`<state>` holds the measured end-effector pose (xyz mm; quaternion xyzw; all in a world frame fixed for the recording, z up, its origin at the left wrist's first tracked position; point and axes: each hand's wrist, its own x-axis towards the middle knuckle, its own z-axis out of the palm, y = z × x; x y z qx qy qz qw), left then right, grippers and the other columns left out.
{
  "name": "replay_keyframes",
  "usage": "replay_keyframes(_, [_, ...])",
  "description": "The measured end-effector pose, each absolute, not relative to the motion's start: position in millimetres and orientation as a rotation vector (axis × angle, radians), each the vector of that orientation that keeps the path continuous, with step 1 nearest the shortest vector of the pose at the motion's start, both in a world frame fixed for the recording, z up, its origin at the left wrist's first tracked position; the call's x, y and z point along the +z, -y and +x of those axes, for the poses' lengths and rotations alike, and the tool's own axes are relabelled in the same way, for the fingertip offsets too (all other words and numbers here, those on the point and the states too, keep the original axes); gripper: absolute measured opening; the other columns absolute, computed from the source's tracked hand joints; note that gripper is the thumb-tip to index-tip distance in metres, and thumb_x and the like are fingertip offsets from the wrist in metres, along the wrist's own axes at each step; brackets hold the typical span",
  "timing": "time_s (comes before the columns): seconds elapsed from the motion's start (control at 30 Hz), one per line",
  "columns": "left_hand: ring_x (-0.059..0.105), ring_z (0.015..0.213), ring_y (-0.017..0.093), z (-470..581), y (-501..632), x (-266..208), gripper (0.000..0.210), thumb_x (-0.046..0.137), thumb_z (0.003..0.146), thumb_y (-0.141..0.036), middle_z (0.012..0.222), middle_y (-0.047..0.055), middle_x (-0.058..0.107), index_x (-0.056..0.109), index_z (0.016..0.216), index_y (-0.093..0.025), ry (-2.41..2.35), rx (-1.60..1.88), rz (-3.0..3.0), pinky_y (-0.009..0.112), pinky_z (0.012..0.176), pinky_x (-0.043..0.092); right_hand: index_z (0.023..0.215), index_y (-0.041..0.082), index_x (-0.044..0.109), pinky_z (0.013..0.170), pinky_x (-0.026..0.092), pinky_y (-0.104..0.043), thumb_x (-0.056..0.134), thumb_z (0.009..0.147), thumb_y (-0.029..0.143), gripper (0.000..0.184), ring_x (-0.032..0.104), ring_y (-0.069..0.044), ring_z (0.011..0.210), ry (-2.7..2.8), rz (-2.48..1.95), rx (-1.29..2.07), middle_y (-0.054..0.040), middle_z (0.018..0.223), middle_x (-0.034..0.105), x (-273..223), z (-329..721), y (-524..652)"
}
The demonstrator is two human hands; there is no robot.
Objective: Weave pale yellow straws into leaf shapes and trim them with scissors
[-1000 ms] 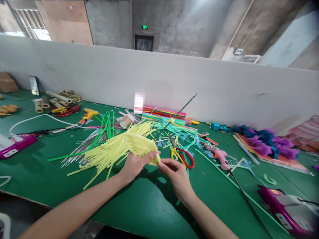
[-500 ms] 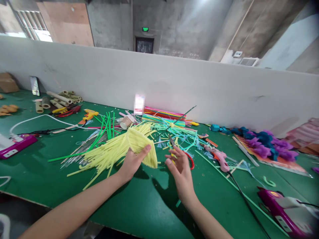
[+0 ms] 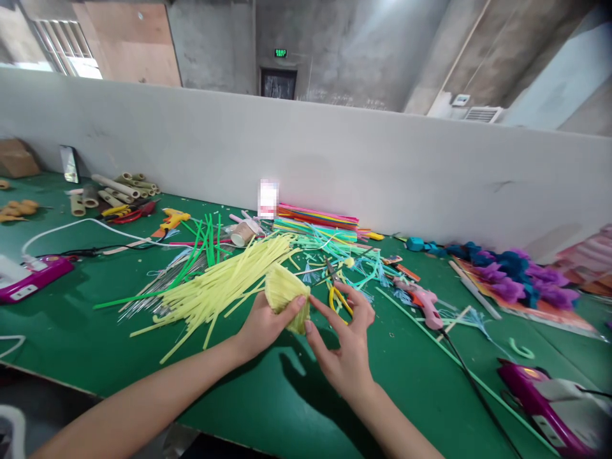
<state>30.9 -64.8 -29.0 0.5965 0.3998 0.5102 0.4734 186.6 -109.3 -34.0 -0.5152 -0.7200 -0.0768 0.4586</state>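
Observation:
My left hand [image 3: 265, 325] is closed on a pale yellow fan-shaped piece [image 3: 285, 288] made of fuzzy pipe cleaners laid side by side, thumb across its front. Its lower part is partly hidden by my fingers. At the right edge of this piece is my right hand [image 3: 347, 338], thumb and index finger apart, their tips at or very near the edge. Just behind my right hand lie scissors [image 3: 340, 299] with yellow on the handle, partly covered by my fingers. A heap of loose yellow pipe cleaners [image 3: 224, 287] spreads to the left of the piece.
Green pipe cleaners [image 3: 208, 242], a yellow glue gun [image 3: 174, 218] and bamboo tubes [image 3: 117, 187] lie to the left. On the right are a pink glue gun [image 3: 425, 303], purple and blue fuzzy pieces [image 3: 516, 274] and a purple power strip [image 3: 530, 389]. A white partition [image 3: 406, 172] stands behind.
The yellow piece has moved slightly right and turned in my left hand. My right hand has come left from beside the scissors to the piece's edge.

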Motion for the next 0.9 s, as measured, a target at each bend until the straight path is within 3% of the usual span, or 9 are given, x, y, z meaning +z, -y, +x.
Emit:
replay_keyframes(0.67, [0.068,0.080,0.022,30.2,62.8,-33.6,0.020,0.066,0.079,-0.037,0.086,0.005,0.074,0.074,0.087,-0.019,-0.986,1.207,1.542,0.027,0.074,0.051,0.118,0.026,0.059,0.099,0.035,-0.052,0.058,0.081,0.024,0.036,0.039,-0.030,0.122,1.783,-1.226,-0.020,-0.0095,0.130,0.042,-36.0,187.9,111.4])
replay_keyframes(0.9, [0.067,0.081,0.022,31.0,59.9,-30.3,0.027,0.069,0.076,-0.039,0.088,0.005,0.073,0.070,0.090,-0.016,-0.974,1.275,1.252,0.027,0.071,0.052,0.113,0.026,0.059,0.097,0.036,-0.050,0.055,0.084,0.022,0.029,0.040,-0.028,0.121,1.645,-1.275,-0.070,-0.0095,0.125,0.043,-34.1,186.7,109.3])
